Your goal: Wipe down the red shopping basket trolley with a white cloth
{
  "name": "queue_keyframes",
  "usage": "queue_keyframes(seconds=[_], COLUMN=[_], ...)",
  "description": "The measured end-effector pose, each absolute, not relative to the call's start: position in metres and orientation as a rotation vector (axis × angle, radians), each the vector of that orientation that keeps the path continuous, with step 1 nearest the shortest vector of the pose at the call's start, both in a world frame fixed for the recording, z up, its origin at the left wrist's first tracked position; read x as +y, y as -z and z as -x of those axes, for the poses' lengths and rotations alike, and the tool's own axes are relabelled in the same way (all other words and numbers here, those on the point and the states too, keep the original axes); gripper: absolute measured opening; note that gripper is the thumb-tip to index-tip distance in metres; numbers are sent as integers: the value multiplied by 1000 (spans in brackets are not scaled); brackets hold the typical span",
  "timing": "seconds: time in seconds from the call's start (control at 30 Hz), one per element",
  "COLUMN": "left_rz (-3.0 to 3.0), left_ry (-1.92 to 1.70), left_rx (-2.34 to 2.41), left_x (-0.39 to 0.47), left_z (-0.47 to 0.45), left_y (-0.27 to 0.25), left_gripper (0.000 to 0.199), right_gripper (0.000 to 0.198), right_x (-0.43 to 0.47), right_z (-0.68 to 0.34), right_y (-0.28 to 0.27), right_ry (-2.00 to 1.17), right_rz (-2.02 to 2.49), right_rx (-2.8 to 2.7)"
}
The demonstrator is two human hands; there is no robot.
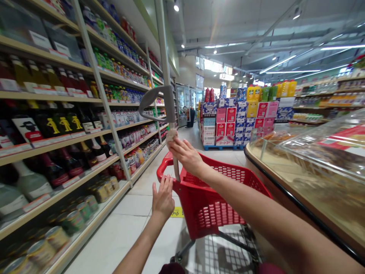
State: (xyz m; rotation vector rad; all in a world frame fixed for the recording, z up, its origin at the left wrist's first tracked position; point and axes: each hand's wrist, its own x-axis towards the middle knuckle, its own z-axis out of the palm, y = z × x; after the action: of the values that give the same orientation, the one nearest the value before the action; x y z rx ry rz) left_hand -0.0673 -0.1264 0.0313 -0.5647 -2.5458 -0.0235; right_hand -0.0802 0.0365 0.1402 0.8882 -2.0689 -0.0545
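A red plastic shopping cart [211, 213] stands in the aisle before me. A grey pole [163, 42] with a loop-shaped grey handle [168, 102] rises beside the cart's push bar. My right hand [186, 156] reaches across from the right, its fingertips curled against the pole just below that loop. A small whitish patch, perhaps a wipe, shows on the pole at the fingertips; I cannot make out what it is. My left hand [163, 199] rests its outstretched fingers on the red push bar [160, 167], thumb apart and not wrapped round it.
Shelves [114, 125] of bottles and cans line the left side. A glass-covered food counter [285, 167] runs along the right. Ahead stand stacked drink cartons [225, 125] on a blue pallet [219, 147]. A yellow floor sticker [177, 212] lies beside the cart.
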Motion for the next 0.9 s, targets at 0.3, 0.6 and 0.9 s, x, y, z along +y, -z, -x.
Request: queue_keyframes(seconds=[0.3,0.6,0.9], left_rz=[562,554,539], left_ry=[-1,4,-16], left_rx=[-2524,-2505,-2471], left_x=[-126,-126,-125], left_z=[65,66,69], left_y=[-32,-28,-24], left_gripper=[71,72,68], right_gripper=[35,30,24], right_x=[31,22,45], right_z=[43,14,17], right_y=[20,69,95], right_ry=[-108,-267,-170], right_rz=[-763,-669,-696], right_rx=[-2252,-2316,-2310])
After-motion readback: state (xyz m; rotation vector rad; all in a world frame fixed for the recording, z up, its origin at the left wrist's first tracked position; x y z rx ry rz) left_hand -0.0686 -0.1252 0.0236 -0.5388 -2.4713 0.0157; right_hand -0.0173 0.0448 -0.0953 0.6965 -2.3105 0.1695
